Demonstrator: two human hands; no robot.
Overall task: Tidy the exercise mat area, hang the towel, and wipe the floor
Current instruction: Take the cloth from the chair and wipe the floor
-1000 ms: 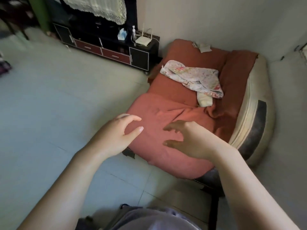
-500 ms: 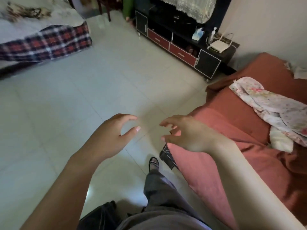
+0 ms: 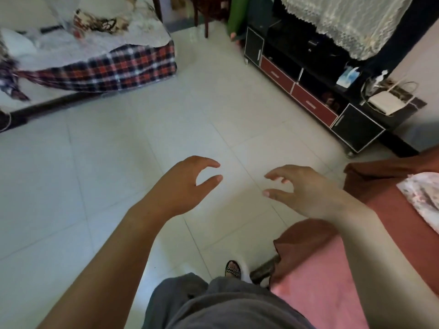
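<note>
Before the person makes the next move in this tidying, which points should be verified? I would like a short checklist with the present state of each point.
1. Left hand free: ok, it holds nothing.
2. Right hand free: ok, it holds nothing.
3. Tiled floor under the hands: ok, only bare tiles show there.
4. Floral cloth taken off the red mat: not ok, it lies on the mat.
5. Something to wipe with nearby: cannot tell, none is in view.
6. Footing: ok, the sandal stands on tile beside the mat.
</note>
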